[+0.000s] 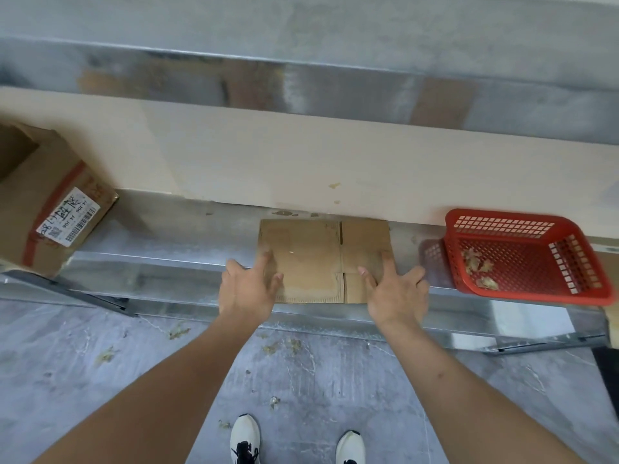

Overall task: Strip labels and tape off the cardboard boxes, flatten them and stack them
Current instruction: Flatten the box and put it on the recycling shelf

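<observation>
From the head camera, looking down: a flat box [321, 259] lies on the metal shelf [167, 242], right in front of the person and pushed back to the pale wall [301, 155]. It looks bare, with no label or tape that I can see. Its long side runs left to right, and its front edge sticks out a little past the shelf edge.

The left hand [249, 286] rests on the left front part of the flat box. The right hand [395, 289] rests on the right front part. Both hands have straight fingers spread apart, pressing down and not holding anything. Both are just as close to it.

A box with a label [50, 209] and red tape sits far off to the left, nearer the left hand. I think that one comes next. A red basket [522, 256] with some scraps in it sits near the right hand.
</observation>
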A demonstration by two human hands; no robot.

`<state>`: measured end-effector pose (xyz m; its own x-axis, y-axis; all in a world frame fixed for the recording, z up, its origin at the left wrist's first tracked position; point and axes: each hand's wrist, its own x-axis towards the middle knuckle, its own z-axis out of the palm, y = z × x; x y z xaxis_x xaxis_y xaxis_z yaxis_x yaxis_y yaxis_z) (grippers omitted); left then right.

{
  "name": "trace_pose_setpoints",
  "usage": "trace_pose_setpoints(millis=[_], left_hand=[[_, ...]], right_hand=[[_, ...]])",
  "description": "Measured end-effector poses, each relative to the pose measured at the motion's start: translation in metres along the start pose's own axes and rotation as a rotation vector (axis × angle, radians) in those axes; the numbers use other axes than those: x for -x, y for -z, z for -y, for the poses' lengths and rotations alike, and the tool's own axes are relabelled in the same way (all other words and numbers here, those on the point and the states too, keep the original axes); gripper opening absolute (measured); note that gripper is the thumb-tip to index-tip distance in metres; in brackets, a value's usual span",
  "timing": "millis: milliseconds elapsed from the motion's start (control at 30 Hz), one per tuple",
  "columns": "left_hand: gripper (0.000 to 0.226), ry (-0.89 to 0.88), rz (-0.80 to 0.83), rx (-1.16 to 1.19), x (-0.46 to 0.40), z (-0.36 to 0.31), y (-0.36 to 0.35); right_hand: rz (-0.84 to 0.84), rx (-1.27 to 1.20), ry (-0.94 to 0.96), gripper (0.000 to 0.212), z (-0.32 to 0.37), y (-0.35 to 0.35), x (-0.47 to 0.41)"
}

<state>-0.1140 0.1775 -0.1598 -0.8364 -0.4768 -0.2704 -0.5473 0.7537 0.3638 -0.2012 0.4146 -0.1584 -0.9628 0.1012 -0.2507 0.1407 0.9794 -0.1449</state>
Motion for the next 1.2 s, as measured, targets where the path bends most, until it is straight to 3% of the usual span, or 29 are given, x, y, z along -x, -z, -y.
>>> trace_pose_setpoints(millis=[100,367,633,900,1200], left_hand=[[0.046,0.045,0.084,0.219,0.003,-0.003,-0.004],[0.053,0.064,0.100,0.470,0.003,0.001,-0.002],[0.059,0.067,0.094,0.561,0.026,0.004,-0.003],[0.065,-0.034,0.062,0.433,0.079,-0.018,0.027],[0.078,-0.298,0.107,0.280,0.141,-0.049,0.061]], right_hand=[[0.056,-0.184,-0.059,0.070,-0.005,-0.003,0.003],[0.177,-0.540,0.058,0.069,-0.031,0.017,0.007],[0.238,-0.548,0.236,0.065,-0.052,0.042,0.016],[0.131,-0.482,0.343,0.066,-0.081,0.085,0.050],[-0.034,-0.440,0.290,0.061,-0.130,0.133,0.136]])
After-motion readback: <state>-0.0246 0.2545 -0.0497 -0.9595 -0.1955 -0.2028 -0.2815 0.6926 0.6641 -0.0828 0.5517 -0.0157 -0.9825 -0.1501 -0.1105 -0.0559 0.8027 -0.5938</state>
